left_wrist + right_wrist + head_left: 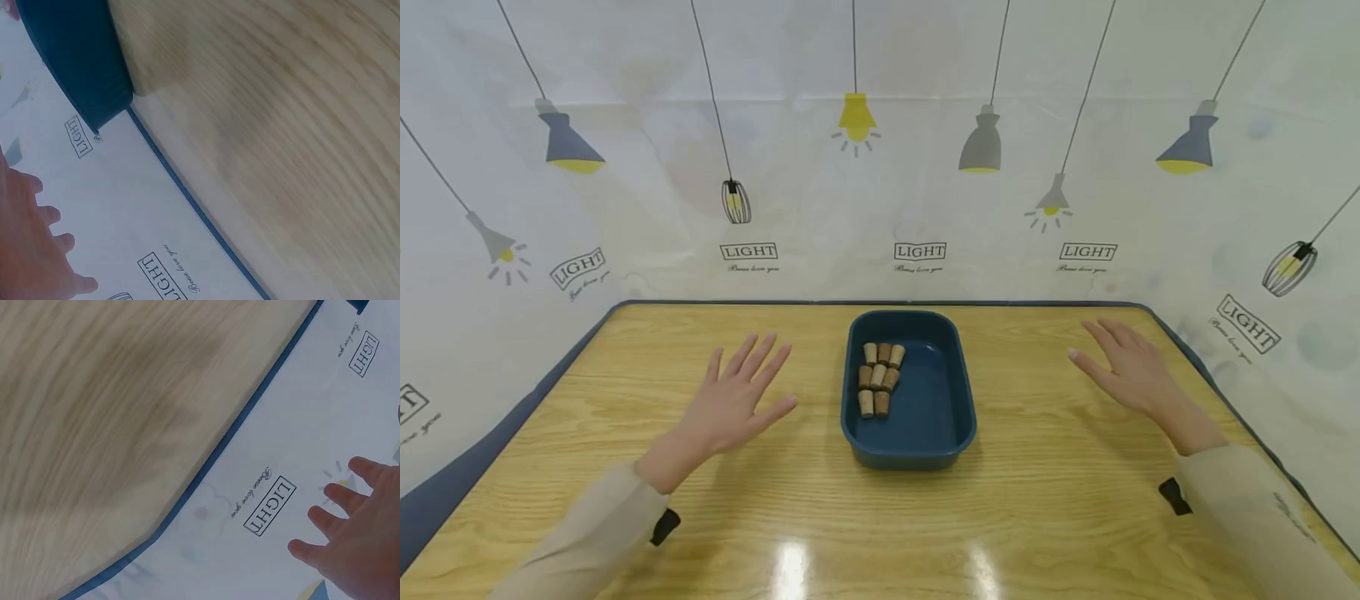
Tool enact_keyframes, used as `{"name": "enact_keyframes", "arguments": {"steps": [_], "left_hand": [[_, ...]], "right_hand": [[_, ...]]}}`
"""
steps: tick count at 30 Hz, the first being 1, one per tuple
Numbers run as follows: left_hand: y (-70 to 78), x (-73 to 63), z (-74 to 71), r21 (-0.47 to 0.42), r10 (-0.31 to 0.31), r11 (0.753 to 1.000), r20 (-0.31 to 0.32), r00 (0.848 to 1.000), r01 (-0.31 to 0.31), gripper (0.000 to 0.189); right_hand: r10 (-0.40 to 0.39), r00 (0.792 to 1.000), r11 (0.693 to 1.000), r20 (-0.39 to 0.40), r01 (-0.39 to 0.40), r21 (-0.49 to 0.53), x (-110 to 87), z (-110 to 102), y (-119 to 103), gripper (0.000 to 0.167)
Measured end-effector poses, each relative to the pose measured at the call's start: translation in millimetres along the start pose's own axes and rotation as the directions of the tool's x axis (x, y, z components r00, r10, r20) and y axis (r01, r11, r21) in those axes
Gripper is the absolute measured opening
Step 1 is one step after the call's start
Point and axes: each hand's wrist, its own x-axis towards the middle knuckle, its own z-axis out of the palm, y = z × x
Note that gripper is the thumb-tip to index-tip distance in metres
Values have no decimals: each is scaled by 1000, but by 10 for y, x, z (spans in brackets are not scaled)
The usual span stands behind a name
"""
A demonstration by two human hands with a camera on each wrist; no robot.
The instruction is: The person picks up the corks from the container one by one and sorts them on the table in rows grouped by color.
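Note:
A blue rectangular tray point(928, 408) stands in the middle of the wooden table, and its right part shows bare floor. Several tapered corks point(878, 377), some light and some darker brown, sit in rows along its left side. My left hand point(727, 408) is held over the table left of the tray, fingers spread and nothing in it. To the right of the tray my right hand point(1127, 367) hovers with fingers extended, also holding nothing. The left wrist view catches the tray's outer wall point(78, 56) at its upper left.
The wooden table point(1037, 517) has a dark blue edge point(737, 302) at the back and sides. Behind it hangs a pale backdrop point(820, 217) printed with lamps and the word LIGHT. A black strap piece point(666, 527) hangs by the left sleeve, another point(1175, 497) by the right.

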Motion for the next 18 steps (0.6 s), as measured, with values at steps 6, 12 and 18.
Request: {"name": "enact_keyframes", "arguments": {"steps": [6,12,18], "left_hand": [[147,22,10,2,63,998,10,998,-63,72],[294,31,-3,-6,112,994,32,993,-112,71],[395,46,-12,5,153,988,49,987,-154,70]], "right_hand": [[-43,999,997,-18,44,61,124,2,-118,63],[-85,996,989,-16,86,121,225,-19,-290,61],[-99,995,982,5,97,162,332,-24,-443,61]]}}
